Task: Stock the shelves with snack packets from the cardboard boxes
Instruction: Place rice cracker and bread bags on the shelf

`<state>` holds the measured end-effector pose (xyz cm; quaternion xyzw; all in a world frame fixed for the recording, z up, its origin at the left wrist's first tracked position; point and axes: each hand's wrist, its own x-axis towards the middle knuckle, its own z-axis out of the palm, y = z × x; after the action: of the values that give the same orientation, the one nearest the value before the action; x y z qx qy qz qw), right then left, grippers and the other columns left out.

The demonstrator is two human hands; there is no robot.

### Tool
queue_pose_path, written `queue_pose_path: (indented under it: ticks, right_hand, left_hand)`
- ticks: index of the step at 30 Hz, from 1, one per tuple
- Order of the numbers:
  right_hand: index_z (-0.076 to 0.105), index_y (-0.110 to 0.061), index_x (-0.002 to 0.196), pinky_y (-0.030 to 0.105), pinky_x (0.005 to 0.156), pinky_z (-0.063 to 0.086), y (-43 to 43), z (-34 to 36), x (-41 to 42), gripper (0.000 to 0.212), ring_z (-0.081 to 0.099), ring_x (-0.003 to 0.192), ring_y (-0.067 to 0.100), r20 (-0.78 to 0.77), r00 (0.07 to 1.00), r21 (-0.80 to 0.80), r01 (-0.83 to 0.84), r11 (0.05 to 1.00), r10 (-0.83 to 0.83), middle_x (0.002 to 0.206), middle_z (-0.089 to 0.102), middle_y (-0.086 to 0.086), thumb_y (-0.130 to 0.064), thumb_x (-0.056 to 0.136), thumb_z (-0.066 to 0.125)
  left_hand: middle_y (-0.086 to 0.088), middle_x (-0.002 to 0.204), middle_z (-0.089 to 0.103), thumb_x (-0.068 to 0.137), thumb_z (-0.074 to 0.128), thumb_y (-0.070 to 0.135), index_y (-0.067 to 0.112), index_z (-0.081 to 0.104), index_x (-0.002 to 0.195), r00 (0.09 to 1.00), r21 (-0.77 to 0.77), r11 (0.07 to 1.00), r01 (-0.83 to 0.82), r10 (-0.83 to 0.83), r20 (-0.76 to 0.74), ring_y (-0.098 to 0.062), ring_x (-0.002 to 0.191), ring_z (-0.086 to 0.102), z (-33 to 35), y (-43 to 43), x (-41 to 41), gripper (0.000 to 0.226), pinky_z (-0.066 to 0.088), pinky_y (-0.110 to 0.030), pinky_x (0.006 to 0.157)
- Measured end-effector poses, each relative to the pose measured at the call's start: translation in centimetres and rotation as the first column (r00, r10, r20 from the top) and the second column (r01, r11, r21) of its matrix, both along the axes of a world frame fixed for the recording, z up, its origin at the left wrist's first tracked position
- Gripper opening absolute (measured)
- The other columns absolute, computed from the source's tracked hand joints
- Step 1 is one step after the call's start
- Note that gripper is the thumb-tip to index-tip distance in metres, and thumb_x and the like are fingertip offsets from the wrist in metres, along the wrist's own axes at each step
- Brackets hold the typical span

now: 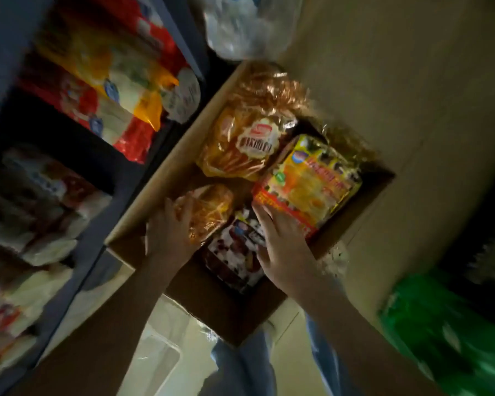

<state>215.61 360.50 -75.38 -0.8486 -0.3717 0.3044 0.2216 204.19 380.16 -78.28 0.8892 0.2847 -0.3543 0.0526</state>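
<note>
An open cardboard box (155, 190) sits on the floor beside the shelves (77, 115). Inside lie several snack packets: a clear bag of golden bread (240, 144) at the far side, a yellow and orange packet (312, 181) to the right, a small orange bread bag (209, 210) at the near left, and a dark red and white packet (235, 252) at the near middle. My left hand (169, 235) lies on the small orange bag, fingers spread over it. My right hand (283, 247) rests with straight fingers over the near edge of the yellow packet and the dark packet.
The shelves on the left hold red, yellow and white packets, blurred by motion. A clear plastic bag (246, 27) lies beyond the box. A large cardboard flap or box (412, 95) rises at the right, and a green bag (446, 332) lies at the lower right.
</note>
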Motion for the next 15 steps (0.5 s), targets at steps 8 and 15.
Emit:
queue_pose_path:
  ticks: [8,15]
  right_hand:
    - [0.016,-0.022,0.149,0.058,0.111,0.019,6.4,-7.0,-2.1,0.124,0.027,0.143,0.032,0.175,0.935,-0.119,-0.291,0.949,0.309,0.155,0.029,0.013,-0.036,0.051,0.091]
    - [0.043,-0.013,0.121,0.047,0.106,0.040,5.7,5.3,2.1,0.083,0.050,0.120,0.029,0.159,0.928,0.144,-0.359,0.922,0.336,0.120,0.057,0.011,-0.033,0.055,0.090]
  left_hand:
    - [-0.018,0.112,0.063,0.062,0.084,0.025,0.010,0.045,0.136,0.974,-0.062,0.997,0.037,-0.022,0.226,-0.034,0.098,0.062,-0.6,-2.1,-1.3,0.085,0.049,-0.044,0.082]
    - [-0.012,0.102,0.066,0.053,0.087,0.023,0.019,0.035,0.135,0.905,-0.189,0.978,0.089,0.000,0.425,-0.033,0.089,0.065,14.5,-1.0,0.6,0.096,0.052,-0.042,0.073]
